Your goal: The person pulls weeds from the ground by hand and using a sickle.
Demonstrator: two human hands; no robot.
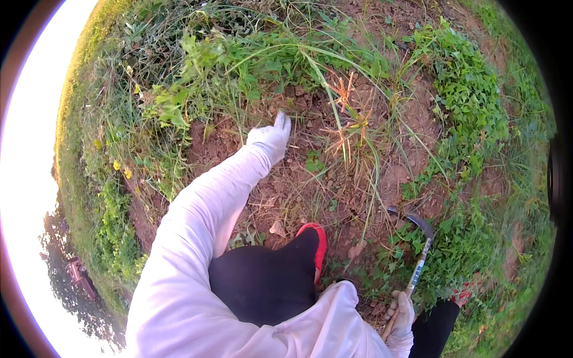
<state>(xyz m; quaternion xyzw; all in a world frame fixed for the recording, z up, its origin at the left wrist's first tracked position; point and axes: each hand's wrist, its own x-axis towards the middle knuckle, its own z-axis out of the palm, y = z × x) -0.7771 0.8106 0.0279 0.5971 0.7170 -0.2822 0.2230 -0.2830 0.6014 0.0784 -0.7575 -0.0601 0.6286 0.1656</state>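
Observation:
My left hand (272,134), in a whitish glove, reaches over reddish soil beside leafy weeds (246,67); its fingers are partly extended, and whether anything thin lies between them is not clear. To its right stands a grass clump with cut orange-brown stubs (347,116) and long green blades. Low at the right, my right hand (400,313), also gloved, is closed around the wooden handle of a sickle (417,268). The curved metal blade of the sickle points up and left over the soil, beside green vines. Its handle bears a label with writing.
Dense leafy vines (470,98) grow along the right. A heap of pulled-looking weeds (147,49) lies at the upper left. My red shoe (318,241) is on the soil below the grass clump, near a stone (277,228). A reddish vehicle (80,275) stands far off at the lower left.

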